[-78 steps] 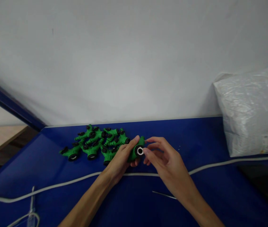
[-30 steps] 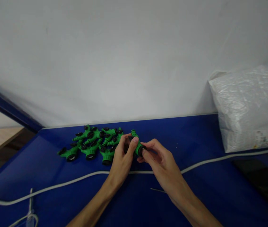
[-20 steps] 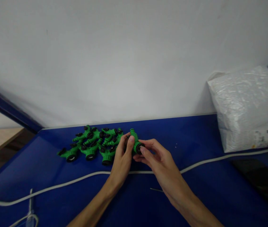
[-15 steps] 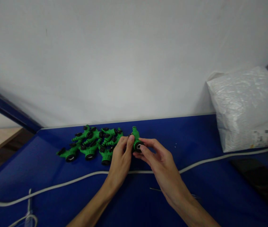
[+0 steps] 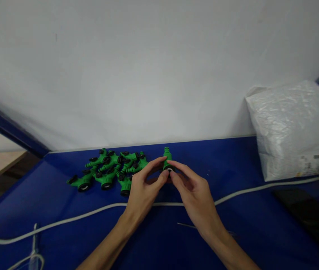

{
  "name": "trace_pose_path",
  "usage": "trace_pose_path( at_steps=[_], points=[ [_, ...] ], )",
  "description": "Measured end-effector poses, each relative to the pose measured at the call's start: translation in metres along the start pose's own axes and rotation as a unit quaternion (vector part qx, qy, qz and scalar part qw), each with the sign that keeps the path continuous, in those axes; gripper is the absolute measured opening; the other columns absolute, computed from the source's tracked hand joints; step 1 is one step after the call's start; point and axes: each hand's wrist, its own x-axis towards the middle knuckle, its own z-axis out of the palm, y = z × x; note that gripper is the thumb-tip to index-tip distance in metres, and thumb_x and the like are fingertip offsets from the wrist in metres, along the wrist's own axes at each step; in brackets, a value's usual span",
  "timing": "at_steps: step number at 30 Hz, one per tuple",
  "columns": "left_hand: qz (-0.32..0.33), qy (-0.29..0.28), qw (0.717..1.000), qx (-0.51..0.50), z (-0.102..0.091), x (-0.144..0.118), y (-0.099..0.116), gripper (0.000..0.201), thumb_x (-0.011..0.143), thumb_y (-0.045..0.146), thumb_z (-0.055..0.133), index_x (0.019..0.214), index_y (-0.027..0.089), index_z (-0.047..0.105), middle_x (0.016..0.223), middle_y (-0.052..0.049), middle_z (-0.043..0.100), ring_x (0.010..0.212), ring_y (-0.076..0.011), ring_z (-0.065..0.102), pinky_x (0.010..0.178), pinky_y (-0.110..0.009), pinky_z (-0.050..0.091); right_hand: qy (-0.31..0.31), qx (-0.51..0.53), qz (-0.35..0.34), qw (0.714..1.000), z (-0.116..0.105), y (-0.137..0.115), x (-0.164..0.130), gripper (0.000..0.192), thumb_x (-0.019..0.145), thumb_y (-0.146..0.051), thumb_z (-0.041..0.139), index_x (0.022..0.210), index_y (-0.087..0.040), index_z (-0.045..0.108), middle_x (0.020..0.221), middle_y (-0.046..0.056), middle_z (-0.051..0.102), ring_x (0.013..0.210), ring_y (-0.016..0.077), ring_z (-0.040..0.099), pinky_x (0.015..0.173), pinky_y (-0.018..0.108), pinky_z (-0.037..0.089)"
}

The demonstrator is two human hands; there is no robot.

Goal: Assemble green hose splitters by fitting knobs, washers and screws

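Note:
Between my two hands is a green plastic hose splitter [image 5: 167, 154] with a black collar and a pale ring at its near opening. Its narrow ribbed end points away towards the wall. My left hand [image 5: 147, 182] grips it from the left, thumb at the collar. From the other side my right hand [image 5: 193, 186] closes on it, with thumb and index finger at the collar and body. Parts of the splitter are hidden behind the fingers. Left of my hands, several similar green hose splitters [image 5: 107, 177] with black valve knobs lie clustered together.
A white cable [image 5: 92, 213] runs across the blue tabletop [image 5: 86, 240]. At right stands a white plastic-wrapped package [image 5: 291, 131], with a dark flat object [image 5: 302, 210] before it. A screwdriver-like tool [image 5: 35, 243] lies at lower left, and a thin metal rod [image 5: 186, 225] lies near my right wrist.
The held splitter has shifted slightly right and turned, so its ribbed end points straighter away. My left thumb has moved onto the collar beside the right thumb.

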Motion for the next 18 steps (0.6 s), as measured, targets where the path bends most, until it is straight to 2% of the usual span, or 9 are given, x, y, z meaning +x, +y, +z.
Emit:
trace_pose_path(
  at_steps=[9, 18],
  points=[
    [0.039, 0.036, 0.997, 0.047, 0.004, -0.005, -0.002, 0.030, 0.087, 0.035, 0.070, 0.114, 0.024, 0.070, 0.115, -0.006, 0.073, 0.112, -0.0236, 0.067, 0.088, -0.030, 0.059, 0.009, -0.047, -0.056, 0.997, 0.005, 0.004, -0.006, 0.029, 0.095, -0.034, 0.060, 0.119, -0.026, 0.072, 0.127, 0.006, 0.071, 0.119, 0.0236, 0.065, 0.100, 0.037, 0.054],
    [0.043, 0.073, 0.994, 0.065, 0.012, -0.013, -0.002, 0.024, 0.085, 0.030, 0.068, 0.107, 0.022, 0.065, 0.107, -0.006, 0.071, 0.102, -0.0216, 0.069, 0.079, -0.028, 0.062, 0.020, -0.118, -0.097, 0.988, 0.006, 0.009, -0.009, 0.024, 0.099, -0.029, 0.055, 0.116, -0.027, 0.072, 0.121, 0.005, 0.073, 0.111, 0.0227, 0.067, 0.102, 0.040, 0.051]
  ],
)
